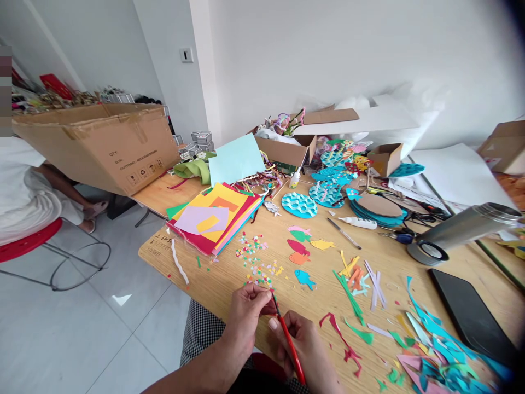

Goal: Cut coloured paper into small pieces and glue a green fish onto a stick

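Note:
At the table's front edge, my left hand pinches a small red paper piece between thumb and fingers. My right hand is closed round red-handled scissors, whose blades point up toward the red piece. Small colourful paper bits lie just beyond my left hand. Further on are paper fish: a blue one, an orange one, a yellow one, and red, green and pink ones. Paper strips lie to their right.
Coloured sheets are stacked at the table's left. A black phone, paper scraps and a steel flask lie right. Behind stand blue ovals and a cardboard box. A seated person is at far left.

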Motion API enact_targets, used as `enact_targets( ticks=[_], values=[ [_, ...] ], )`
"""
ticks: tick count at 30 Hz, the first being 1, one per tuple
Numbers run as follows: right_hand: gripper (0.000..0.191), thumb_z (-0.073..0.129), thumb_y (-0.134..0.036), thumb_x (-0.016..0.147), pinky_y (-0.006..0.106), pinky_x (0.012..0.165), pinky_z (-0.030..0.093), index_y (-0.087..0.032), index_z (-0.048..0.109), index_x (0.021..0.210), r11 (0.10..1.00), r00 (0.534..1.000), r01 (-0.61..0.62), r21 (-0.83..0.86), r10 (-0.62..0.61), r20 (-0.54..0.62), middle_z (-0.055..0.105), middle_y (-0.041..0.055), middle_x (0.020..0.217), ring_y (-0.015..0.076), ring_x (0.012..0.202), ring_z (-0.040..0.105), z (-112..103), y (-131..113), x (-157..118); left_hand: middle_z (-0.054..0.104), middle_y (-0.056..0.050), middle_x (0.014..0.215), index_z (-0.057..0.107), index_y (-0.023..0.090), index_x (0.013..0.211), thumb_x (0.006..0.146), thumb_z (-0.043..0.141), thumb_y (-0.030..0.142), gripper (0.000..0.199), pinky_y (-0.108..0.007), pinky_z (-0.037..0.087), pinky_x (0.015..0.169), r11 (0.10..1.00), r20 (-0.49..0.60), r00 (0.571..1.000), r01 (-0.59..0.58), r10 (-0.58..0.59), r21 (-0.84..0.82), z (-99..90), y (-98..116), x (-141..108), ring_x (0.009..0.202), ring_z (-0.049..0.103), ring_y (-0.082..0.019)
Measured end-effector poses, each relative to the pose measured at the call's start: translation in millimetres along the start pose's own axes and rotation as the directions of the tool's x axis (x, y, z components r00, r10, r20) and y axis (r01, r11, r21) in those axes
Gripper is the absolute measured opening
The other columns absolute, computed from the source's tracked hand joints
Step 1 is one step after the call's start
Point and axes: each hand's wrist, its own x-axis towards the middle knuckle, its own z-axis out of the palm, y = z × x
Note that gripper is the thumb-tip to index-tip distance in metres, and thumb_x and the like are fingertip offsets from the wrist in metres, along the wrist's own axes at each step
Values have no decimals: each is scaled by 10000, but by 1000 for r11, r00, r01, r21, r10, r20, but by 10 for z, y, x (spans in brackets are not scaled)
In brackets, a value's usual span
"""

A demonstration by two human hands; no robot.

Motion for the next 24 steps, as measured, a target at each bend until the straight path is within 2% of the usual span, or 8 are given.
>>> enact_targets(
  ticks=[7,24],
  values=[
    [439,579,-615,707,161,285,214,-222,392,655,1000,999,-17,7,17,47,533,-73,377,68,251,430,-40,-44,-29,578,-5,523,615,142,569,612,739,283,193,-262,463,576,1000,5,1000,-13,13,25,5,8,-13,538,528,-129],
    [426,583,-599,697,181,289,205,-236,370,636,999,1000,-16,-30,16,2,499,-80,354,82,253,410,-38,-37,-28,585,-12,532,619,152,560,613,726,295,186,-264,466,595,999,9,1000,-1,0,32,14,5,-8,546,531,-134]
  ],
)
